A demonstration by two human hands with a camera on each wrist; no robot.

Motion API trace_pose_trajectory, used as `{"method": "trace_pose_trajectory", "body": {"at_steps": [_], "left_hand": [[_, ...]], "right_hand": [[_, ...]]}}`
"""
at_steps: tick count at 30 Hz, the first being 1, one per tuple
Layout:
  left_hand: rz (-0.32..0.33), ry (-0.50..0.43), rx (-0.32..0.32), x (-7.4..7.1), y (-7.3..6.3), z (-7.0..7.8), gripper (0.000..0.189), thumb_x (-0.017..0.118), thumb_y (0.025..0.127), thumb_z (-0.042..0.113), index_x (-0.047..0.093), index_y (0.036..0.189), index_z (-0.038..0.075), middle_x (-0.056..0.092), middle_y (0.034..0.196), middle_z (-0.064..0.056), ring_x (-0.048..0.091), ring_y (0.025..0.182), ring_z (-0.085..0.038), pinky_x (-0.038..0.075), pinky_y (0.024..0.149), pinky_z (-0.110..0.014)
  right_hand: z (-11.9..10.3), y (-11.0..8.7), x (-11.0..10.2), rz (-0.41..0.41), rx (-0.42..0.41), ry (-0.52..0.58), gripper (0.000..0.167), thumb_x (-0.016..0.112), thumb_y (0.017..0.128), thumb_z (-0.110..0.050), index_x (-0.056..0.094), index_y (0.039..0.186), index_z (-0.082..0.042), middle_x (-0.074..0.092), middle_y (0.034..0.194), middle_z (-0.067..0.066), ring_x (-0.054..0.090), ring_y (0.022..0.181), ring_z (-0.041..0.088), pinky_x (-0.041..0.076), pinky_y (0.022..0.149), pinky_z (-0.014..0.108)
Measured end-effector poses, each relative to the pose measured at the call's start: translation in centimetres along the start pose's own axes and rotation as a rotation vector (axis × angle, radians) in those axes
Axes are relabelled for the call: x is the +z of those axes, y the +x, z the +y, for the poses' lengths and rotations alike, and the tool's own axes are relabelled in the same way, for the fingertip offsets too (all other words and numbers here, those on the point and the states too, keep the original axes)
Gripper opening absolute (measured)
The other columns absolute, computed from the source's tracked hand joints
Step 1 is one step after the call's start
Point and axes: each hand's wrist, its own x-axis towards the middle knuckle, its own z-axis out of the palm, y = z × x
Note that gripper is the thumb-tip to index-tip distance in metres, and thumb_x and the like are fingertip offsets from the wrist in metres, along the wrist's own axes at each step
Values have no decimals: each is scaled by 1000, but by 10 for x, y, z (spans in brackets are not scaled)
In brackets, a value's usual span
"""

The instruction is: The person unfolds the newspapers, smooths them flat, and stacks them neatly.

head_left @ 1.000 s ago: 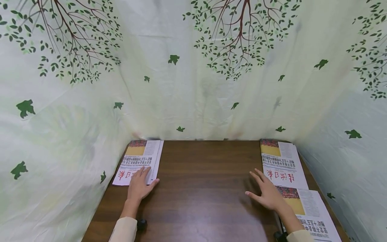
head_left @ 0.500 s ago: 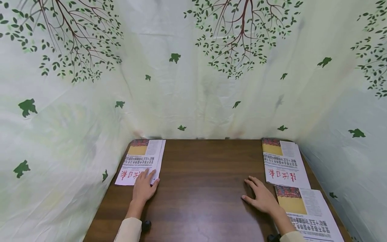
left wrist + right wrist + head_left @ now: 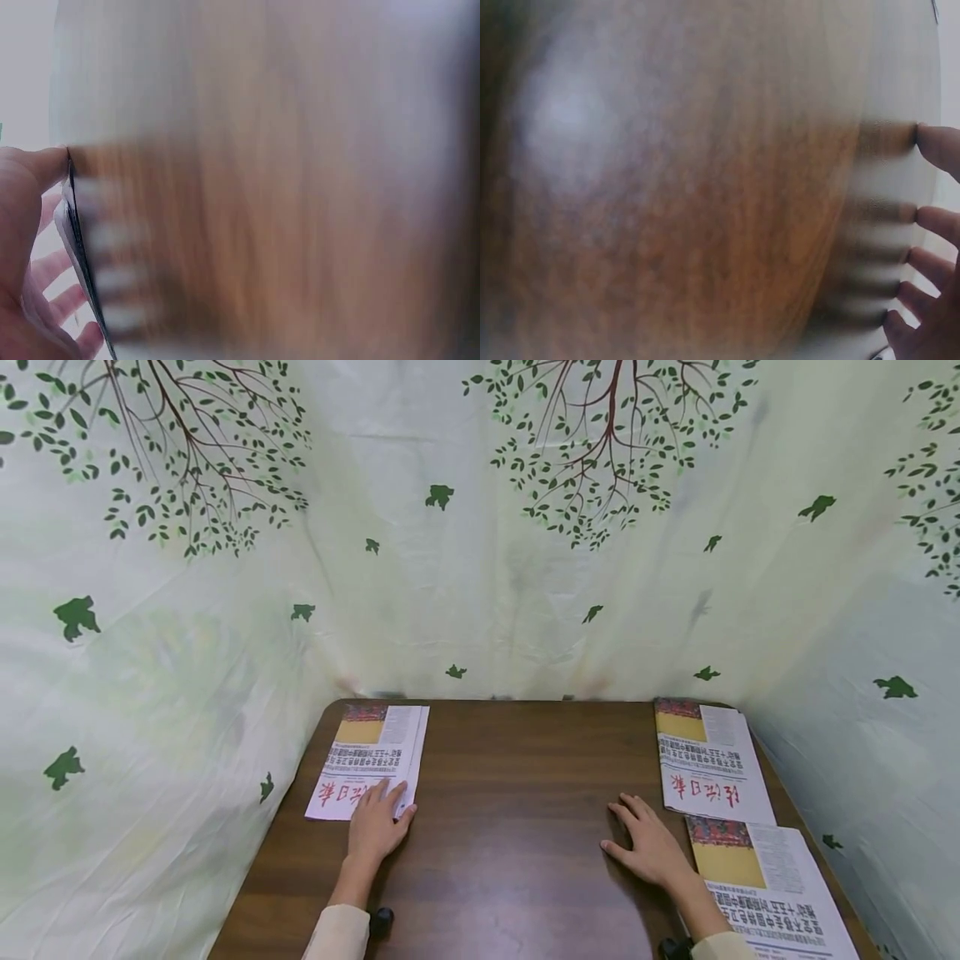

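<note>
My left hand [image 3: 378,828] lies over the lower edge of a folded newspaper [image 3: 365,760] at the table's left, its fingers spread and extended on the red print. The paper's layered dark edge [image 3: 81,240] shows beside the thumb in the left wrist view. My right hand [image 3: 647,847] is spread on the brown table [image 3: 517,777], left of two more newspapers. Its fingertips [image 3: 922,214] meet the wood in the right wrist view, and it holds nothing. Of the two right-hand papers, one newspaper [image 3: 708,756] lies at the back corner and the other newspaper [image 3: 772,885] in front of it.
A pale curtain [image 3: 517,593] printed with trees and leaves hangs behind the table and along both sides. Dark straps with small cameras sit at both wrists, below the sleeves [image 3: 337,933].
The left newspaper has slid a little to the right under my left hand, away from the table's left edge. My right hand has shifted left and slightly nearer, away from the right-hand papers.
</note>
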Motion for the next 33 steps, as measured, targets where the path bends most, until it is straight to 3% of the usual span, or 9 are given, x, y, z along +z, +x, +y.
{"method": "trace_pose_trajectory", "body": {"at_steps": [6,13,22,33], "left_hand": [[25,-16,-21,4,-6,16,55,73,92,44,64,140,19,51,151,-22,45,136,-50,43,98,-73],[16,-19,-23,12,-12,37,58,73,91,49,63,141,22,50,152,-19,45,137,-49,44,97,-72],[28,-1,-5,25,-22,74,56,74,90,49,65,139,23,52,150,-18,48,133,-46,46,95,-68],[84,28,61,47,-39,125,55,75,88,51,67,137,27,56,145,-13,52,126,-40,48,87,-59]], "right_hand": [[-4,1,-1,7,0,9,69,74,89,-49,60,142,-8,48,154,24,38,145,52,39,109,69],[-7,3,-3,-21,22,6,66,73,90,-48,60,143,-11,45,156,25,35,147,52,38,109,70],[-13,3,3,15,14,-17,59,72,91,-44,63,140,-12,46,153,31,35,145,56,31,113,73],[-37,1,15,-4,60,-2,57,70,93,-49,63,141,-18,45,157,23,33,149,51,22,112,80]]}}
